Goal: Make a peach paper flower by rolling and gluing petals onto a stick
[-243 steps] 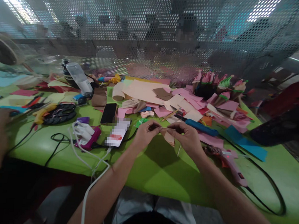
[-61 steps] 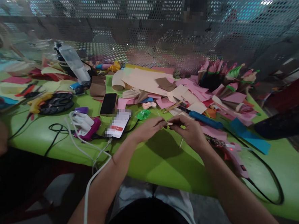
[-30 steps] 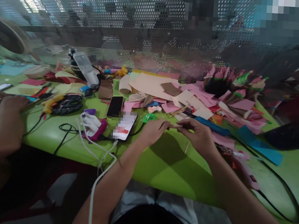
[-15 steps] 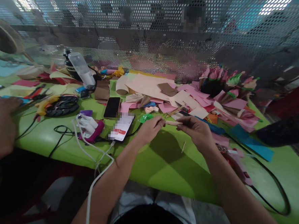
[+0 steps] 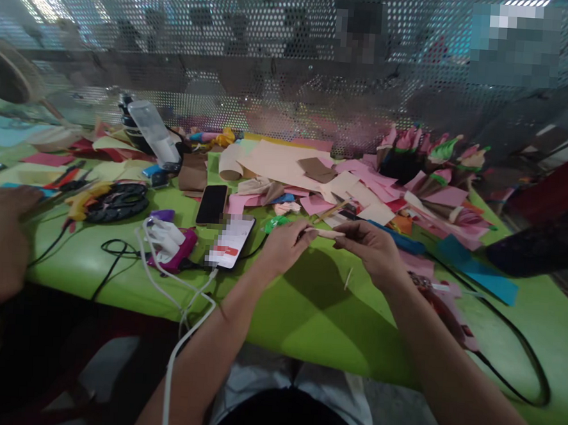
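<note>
Between my two hands, above the green table (image 5: pixel 300 338), is a small rolled strip of pale paper (image 5: pixel 327 234). My left hand (image 5: pixel 289 246) pinches its left end, and my right hand (image 5: pixel 371 251) pinches the right end with thumb and fingers. A thin wooden stick (image 5: pixel 348 278) lies on the table below my right hand. Beyond my hands are scraps of pink and cream paper (image 5: pixel 287 164) and a green crumpled piece (image 5: pixel 276 223). To the right, a pink glue gun (image 5: pixel 444 309) rests beside my right forearm.
Two phones (image 5: pixel 212 204) and a purple power strip (image 5: pixel 178 251) with white cables stand left of my hands. Paper flowers (image 5: pixel 442 151) are at the back right. A yellow glue gun (image 5: pixel 85 201) lies near a co-worker's hand (image 5: pixel 7 221). A perforated metal screen (image 5: pixel 273 77) rises behind.
My left hand has shifted slightly along the paper roll, its fingers now more over the roll's left end. My right hand stays nearly in place.
</note>
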The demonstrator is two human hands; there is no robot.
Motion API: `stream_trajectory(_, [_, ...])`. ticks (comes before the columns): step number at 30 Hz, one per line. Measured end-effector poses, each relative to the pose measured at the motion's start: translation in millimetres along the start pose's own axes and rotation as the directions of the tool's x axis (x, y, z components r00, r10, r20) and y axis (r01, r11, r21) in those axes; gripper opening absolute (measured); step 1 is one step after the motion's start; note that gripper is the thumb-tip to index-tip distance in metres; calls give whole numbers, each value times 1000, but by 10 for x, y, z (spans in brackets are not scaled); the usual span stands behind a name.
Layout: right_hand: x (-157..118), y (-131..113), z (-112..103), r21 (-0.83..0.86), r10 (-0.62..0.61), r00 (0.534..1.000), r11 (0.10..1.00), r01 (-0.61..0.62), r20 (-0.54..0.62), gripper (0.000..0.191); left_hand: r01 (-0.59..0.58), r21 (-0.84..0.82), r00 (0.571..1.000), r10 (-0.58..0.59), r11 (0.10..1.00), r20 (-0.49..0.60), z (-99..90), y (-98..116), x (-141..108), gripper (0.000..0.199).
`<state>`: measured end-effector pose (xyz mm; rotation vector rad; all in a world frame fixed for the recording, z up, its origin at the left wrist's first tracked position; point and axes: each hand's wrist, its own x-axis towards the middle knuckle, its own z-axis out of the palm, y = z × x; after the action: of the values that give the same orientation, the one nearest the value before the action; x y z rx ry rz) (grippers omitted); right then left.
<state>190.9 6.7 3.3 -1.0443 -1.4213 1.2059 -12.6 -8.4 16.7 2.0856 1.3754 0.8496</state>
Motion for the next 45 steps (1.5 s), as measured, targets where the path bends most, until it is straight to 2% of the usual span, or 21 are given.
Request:
stream_trajectory(7, [-16, -2, 12, -35, -23, 999, 999, 24, 44, 45, -6, -93, 1000, 3, 996, -28, 40, -34, 7, 23])
stream_trajectory(12, [-20, -41, 16, 23, 18, 999, 1000, -19, 29, 42, 6, -134, 999, -11, 991, -37, 10, -6, -9, 22])
stream_trajectory(19, [-30, -29, 12, 68, 35, 999, 997, -35, 5, 37, -91, -228, 991, 65, 969, -117, 19, -13, -8, 20])
stream_trajectory(27, [-55, -94, -1, 30, -44, 999, 999, 44, 4, 36, 45, -200, 983, -79, 979, -166, 32, -69, -4, 23])
stream_trajectory(31, [-63, -75, 0, -67, -67, 996, 995, 70, 51, 40, 63, -118, 983, -82, 991, -166, 25, -47, -1, 20])
stream_trajectory(34, [-62, -55, 14, -224, -163, 977, 956, 190, 134, 46, 60, -16, 983, -62, 998, -173, 19, -21, -6, 18])
stream_trajectory(37, [-58, -40, 39, -351, -259, 948, 884, 309, 184, 29, 68, 1, 983, -67, 998, -168, 22, -13, -12, 19])
stream_trajectory(39, [-55, -32, 54, -378, -274, 947, 870, 318, 165, 17, 85, -68, 981, -96, 994, -168, 30, -23, -11, 21])
stream_trajectory(41, [-53, -27, 65, -350, -252, 958, 893, 284, 134, 18, 90, -224, 980, -126, 970, -153, 41, -37, -5, 22])
stream_trajectory(45, [-52, -29, 83, -187, -142, 986, 970, 155, 84, 25, 89, -590, 991, -133, 802, -32, 59, -39, 7, 33])
